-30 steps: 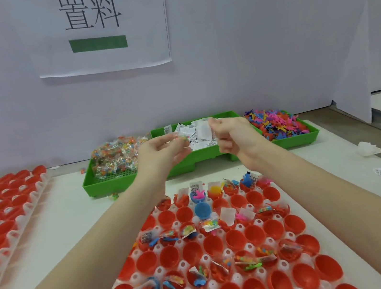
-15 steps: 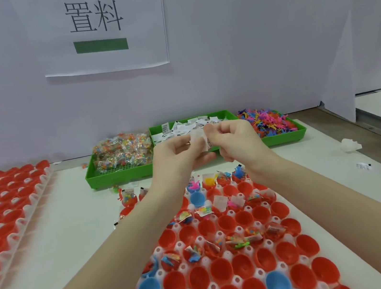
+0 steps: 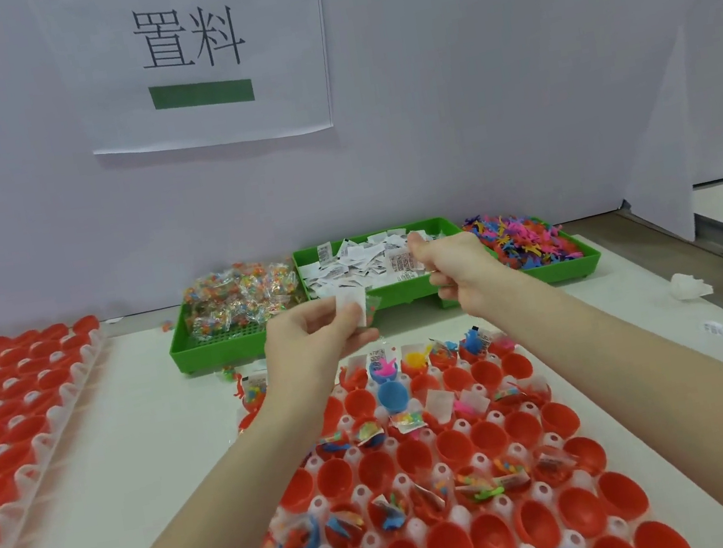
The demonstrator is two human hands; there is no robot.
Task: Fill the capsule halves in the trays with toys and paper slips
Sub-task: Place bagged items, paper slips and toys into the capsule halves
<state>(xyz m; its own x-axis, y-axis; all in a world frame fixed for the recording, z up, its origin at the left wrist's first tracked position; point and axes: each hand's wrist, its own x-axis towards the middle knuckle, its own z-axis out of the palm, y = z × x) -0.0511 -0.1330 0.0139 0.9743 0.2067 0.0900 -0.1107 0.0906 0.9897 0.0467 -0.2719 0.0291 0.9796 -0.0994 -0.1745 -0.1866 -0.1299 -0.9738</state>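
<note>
My left hand (image 3: 314, 344) pinches a white paper slip (image 3: 351, 304) and a small clear bag of beads above the far end of the capsule tray (image 3: 432, 477). My right hand (image 3: 459, 271) is curled over the front rim of the green bin, holding a printed slip (image 3: 403, 262) between thumb and fingers. The tray before me holds several red and a few blue capsule halves; some rows contain toys and slips, others are bare.
The green bin (image 3: 238, 347) holds bagged beads (image 3: 238, 294), paper slips (image 3: 357, 257) and colourful plastic figures (image 3: 521, 237). A second tray of red halves (image 3: 6, 419) lies at left. Crumpled plastic (image 3: 689, 285) and a loose slip (image 3: 718, 329) lie at right.
My hands met in front of the bin, then parted: the left hand dropped lower and left with a slip, the right moved back toward the slip compartment.
</note>
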